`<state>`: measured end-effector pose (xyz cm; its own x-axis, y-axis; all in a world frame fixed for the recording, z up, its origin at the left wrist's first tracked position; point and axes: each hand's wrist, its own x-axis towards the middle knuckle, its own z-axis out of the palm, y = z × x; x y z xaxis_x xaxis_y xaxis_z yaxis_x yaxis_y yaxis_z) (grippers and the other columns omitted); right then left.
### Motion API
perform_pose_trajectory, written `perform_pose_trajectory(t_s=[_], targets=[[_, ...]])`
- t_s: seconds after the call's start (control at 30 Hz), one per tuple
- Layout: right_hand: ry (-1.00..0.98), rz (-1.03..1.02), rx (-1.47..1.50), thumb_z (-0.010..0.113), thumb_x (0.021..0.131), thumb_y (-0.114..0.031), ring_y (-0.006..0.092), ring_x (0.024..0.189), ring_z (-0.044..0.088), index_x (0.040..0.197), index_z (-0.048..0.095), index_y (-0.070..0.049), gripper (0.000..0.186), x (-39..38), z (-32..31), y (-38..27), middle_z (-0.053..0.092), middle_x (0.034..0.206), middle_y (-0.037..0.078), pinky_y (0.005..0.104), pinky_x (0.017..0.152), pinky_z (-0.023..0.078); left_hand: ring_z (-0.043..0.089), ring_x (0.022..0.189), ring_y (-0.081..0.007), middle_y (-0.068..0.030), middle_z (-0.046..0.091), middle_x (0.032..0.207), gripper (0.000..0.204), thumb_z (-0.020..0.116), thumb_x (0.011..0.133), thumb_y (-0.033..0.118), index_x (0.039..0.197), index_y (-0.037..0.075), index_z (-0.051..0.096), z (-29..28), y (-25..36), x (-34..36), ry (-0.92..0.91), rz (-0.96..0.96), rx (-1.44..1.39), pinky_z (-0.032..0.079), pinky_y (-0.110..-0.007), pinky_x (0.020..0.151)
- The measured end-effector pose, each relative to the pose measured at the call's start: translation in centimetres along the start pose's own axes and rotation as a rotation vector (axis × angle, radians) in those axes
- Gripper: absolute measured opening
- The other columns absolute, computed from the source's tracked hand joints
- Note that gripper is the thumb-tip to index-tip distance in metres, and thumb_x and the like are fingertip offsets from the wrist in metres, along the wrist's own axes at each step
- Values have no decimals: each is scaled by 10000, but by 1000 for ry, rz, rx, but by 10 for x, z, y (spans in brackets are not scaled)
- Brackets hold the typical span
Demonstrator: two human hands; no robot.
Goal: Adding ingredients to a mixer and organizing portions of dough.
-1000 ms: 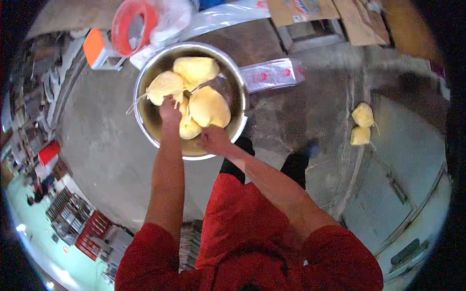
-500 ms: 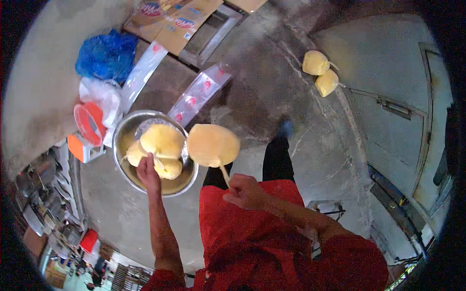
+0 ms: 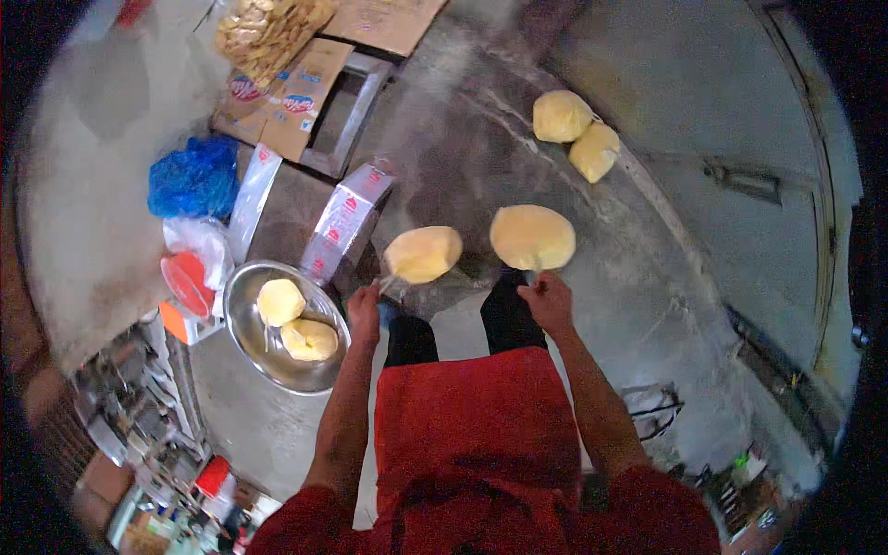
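Note:
My left hand (image 3: 364,310) is closed on the twisted neck of a bulging, pale yellow bag (image 3: 424,255). To the right, my right hand (image 3: 549,301) grips a similar yellow bag (image 3: 532,238) by its neck. Both bags hang out in front of my legs, apart from each other; what fills them I cannot make out. A wide steel basin (image 3: 248,356) stands left of my left forearm. Inside it lie two more such yellow bags, one round (image 3: 280,302) and one folded-looking (image 3: 309,340).
Two yellow bags (image 3: 561,117) rest on the floor at the far right by a wall. Behind the basin are a clear plastic-wrapped pack (image 3: 348,218), a blue plastic bundle (image 3: 194,178), a red-rimmed container (image 3: 188,282) and flattened cardboard (image 3: 296,102). A large bag of brownish pieces (image 3: 268,37) sits beyond.
My left hand has come out of the basin, lifting a yellow bag to the right. My right hand has swung its bag farther right. The basin now holds fewer bags, and the view has shifted.

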<state>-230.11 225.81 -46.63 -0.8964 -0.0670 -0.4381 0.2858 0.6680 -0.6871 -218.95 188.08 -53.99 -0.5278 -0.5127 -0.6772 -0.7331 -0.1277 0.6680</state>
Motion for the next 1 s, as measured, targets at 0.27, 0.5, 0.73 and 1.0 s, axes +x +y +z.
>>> perform_pose_trajectory(t_s=[0.27,0.5,0.73,1.0], targets=[[-109,-146,-158,764,694,-179,183,595,510,709,475,-30,326,8,-65,-9,501,627,92,337,570,432,484,618,-129,-29,548,667,358,639,842,353,719,17,622,94,66,-29,91,57,242,403,-318,560],[-362,-243,-9,769,646,-109,204,571,465,664,449,-50,325,-20,-35,-89,437,624,65,337,547,395,485,657,-133,-43,540,669,327,610,878,314,757,11,599,-20,93,-96,183,-11,-39,403,-309,601],[-726,-523,-31,783,619,-100,207,594,446,693,441,-51,353,-75,53,-230,419,658,78,340,555,387,396,620,-128,-41,443,621,364,598,896,307,715,0,521,-171,80,-163,334,216,138,379,-313,563],[-927,-624,87,763,670,-186,202,617,500,769,505,-45,310,-141,248,-348,495,676,76,329,580,430,520,650,-204,-135,558,680,401,582,893,375,853,-24,607,-334,2,-142,453,40,300,449,-379,650]])
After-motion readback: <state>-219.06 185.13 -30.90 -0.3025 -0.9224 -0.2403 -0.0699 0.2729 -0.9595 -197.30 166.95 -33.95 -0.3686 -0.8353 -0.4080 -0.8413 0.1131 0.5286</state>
